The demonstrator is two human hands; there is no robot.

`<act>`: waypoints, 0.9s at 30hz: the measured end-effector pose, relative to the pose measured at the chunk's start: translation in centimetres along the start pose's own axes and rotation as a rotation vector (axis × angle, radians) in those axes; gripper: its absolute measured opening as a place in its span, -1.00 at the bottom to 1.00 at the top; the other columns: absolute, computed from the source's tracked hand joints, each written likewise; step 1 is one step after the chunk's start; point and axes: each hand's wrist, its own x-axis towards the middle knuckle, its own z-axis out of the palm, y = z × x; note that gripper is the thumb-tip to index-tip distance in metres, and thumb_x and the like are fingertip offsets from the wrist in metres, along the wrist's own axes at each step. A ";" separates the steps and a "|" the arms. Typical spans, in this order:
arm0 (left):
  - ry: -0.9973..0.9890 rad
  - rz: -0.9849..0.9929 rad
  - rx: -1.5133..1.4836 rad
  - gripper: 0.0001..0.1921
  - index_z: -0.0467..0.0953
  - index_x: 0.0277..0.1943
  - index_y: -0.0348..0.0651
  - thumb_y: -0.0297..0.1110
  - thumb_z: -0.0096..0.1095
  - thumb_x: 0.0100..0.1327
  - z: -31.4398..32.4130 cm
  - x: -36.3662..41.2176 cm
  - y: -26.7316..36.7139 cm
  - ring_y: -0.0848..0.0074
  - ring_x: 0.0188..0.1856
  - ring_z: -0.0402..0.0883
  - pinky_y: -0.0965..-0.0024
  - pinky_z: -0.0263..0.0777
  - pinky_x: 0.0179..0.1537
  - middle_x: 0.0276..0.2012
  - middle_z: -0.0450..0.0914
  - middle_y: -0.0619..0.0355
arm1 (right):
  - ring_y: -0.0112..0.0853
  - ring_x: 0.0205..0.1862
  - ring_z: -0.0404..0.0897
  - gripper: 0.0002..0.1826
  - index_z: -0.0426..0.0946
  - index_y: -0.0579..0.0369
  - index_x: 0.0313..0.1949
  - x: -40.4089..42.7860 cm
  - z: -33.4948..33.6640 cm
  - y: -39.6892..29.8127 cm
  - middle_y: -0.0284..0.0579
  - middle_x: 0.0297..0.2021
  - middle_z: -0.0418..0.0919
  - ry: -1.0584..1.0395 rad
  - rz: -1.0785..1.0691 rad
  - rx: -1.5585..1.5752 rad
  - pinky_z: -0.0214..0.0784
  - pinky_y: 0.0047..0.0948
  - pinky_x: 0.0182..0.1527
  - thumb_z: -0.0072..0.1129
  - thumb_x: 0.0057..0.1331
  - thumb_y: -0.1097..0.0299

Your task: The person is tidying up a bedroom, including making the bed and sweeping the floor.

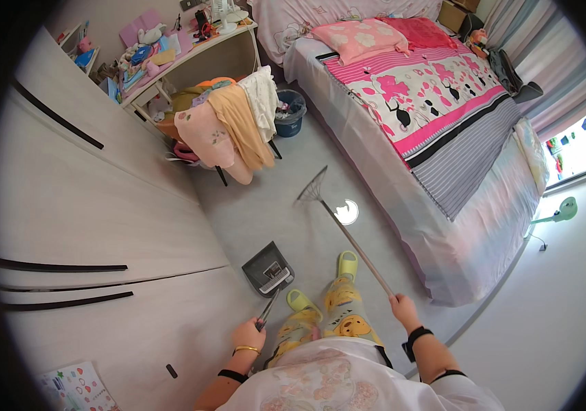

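My left hand (pixel 249 335) grips the handle of a dark grey dustpan (pixel 258 259), which rests on the grey floor in front of my feet. Inside the pan lie a white comb-like strip (pixel 275 280) and a small dark piece that I cannot make out. My right hand (pixel 404 310) is closed around the lower end of a long pole, the handle of a broom (pixel 357 246). Its fan-shaped head (pixel 313 187) points away from me, between the draped chair and the bed; whether it touches the floor I cannot tell.
Clothes cover a chair (pixel 226 128) beside a cluttered desk (pixel 190 56). A blue waste bin (pixel 289 120) stands between chair and bed (pixel 390 205). Wardrobe doors (pixel 97 205) with black handles run along the left. A white crescent shape (pixel 347 212) shows on the floor near the pole.
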 end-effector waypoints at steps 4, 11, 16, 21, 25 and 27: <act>0.000 0.029 -0.043 -0.82 0.53 -0.31 -0.07 -0.29 0.22 -0.02 0.7 0.3 -0.6 0.13 -0.36 0.55 0.19 0.42 -0.33 -0.45 0.58 0.02 | 0.04 -0.25 0.51 -0.61 0.53 0.15 -0.32 7.2 -2.3 -6.0 0.15 -0.38 0.55 -0.001 -0.014 -0.009 0.35 -0.09 -0.17 -0.10 0.16 0.08; 0.008 0.003 0.022 -0.84 0.51 -0.36 -0.08 -0.26 0.20 -0.01 2.6 0.9 -1.8 0.12 -0.35 0.54 0.18 0.41 -0.33 -0.45 0.57 0.00 | 0.04 -0.19 0.50 -0.61 0.51 0.14 -0.24 21.3 -2.8 -13.8 0.14 -0.29 0.55 -0.004 -0.040 0.045 0.34 -0.10 -0.10 -0.12 0.14 0.11; -0.033 -0.100 -0.026 -0.86 0.56 -0.35 -0.04 -0.27 0.20 0.00 1.8 1.4 0.2 0.15 -0.35 0.56 0.25 0.43 -0.30 -0.44 0.59 0.03 | 0.03 -0.15 0.49 -0.58 0.50 0.20 -0.21 29.5 -2.0 -17.3 0.16 -0.26 0.54 -0.097 -0.067 0.144 0.32 -0.11 -0.07 -0.14 0.16 0.11; -0.149 -0.180 0.087 -0.81 0.53 -0.28 0.04 -0.20 0.23 0.01 0.6 1.9 3.1 0.22 -0.27 0.56 0.25 0.42 -0.23 -0.34 0.59 0.12 | 0.06 -0.17 0.48 -0.60 0.49 0.23 -0.23 33.4 -1.9 -19.9 0.19 -0.27 0.53 -0.119 -0.101 0.195 0.32 -0.10 -0.09 -0.17 0.18 0.16; -0.088 -0.163 0.057 -0.86 0.56 -0.33 0.06 -0.21 0.19 0.03 -0.5 2.4 5.7 0.18 -0.34 0.56 0.22 0.43 -0.30 -0.42 0.59 0.09 | 0.10 -0.19 0.47 -0.61 0.48 0.25 -0.23 37.6 -3.2 -23.1 0.23 -0.28 0.52 -0.123 -0.165 0.182 0.33 -0.09 -0.11 -0.19 0.20 0.18; -0.101 -0.208 0.063 -0.86 0.56 -0.34 0.06 -0.20 0.19 0.03 -1.2 1.9 6.3 0.19 -0.33 0.56 0.22 0.43 -0.29 -0.41 0.60 0.10 | 0.11 -0.19 0.47 -0.62 0.48 0.25 -0.23 38.9 -3.5 -25.6 0.23 -0.28 0.52 -0.144 -0.184 0.174 0.33 -0.09 -0.12 -0.19 0.21 0.18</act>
